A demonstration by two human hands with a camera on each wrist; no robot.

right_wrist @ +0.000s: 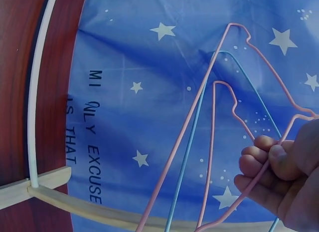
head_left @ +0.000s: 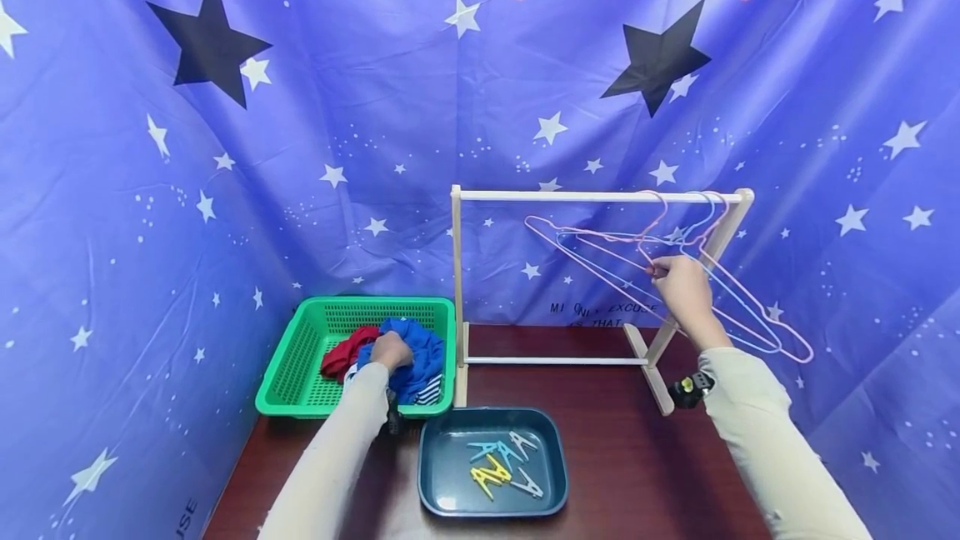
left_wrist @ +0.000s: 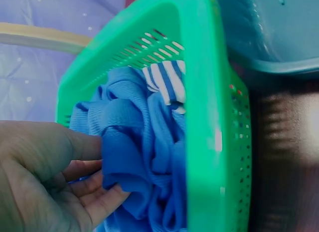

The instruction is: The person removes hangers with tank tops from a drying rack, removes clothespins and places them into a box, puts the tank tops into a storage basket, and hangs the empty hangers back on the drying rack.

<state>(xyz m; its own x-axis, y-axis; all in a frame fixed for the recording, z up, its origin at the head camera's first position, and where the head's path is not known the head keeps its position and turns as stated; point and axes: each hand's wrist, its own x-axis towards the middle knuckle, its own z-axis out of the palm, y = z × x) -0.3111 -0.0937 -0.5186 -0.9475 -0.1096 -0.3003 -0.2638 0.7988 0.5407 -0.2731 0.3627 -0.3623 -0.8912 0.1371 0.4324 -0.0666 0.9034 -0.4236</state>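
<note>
In the head view, my left hand (head_left: 392,351) reaches into the green basket (head_left: 281,386). Its thumb and fingers pinch a fold of blue ribbed fabric (left_wrist: 124,112), part of a bunched garment, as the left wrist view shows. A blue-and-white striped part (left_wrist: 167,82) lies beside that fold, and a red garment (head_left: 348,348) is to the left. At the wooden rack, my right hand (head_left: 684,290) grips a pink clothes hanger (right_wrist: 209,157) between thumb and fingers. Its hook hangs over the rack's top bar (head_left: 525,196). A blue hanger (right_wrist: 188,137) and another pink hanger (right_wrist: 174,154) hang beside it.
A dark blue tray (head_left: 442,494) at the front holds several clothespins (head_left: 495,467) in yellow, blue and pale grey. The rack's lower bar (head_left: 555,361) runs low above the brown table (head_left: 615,473). A starry purple-blue curtain (head_left: 360,215) encloses the table's back and sides.
</note>
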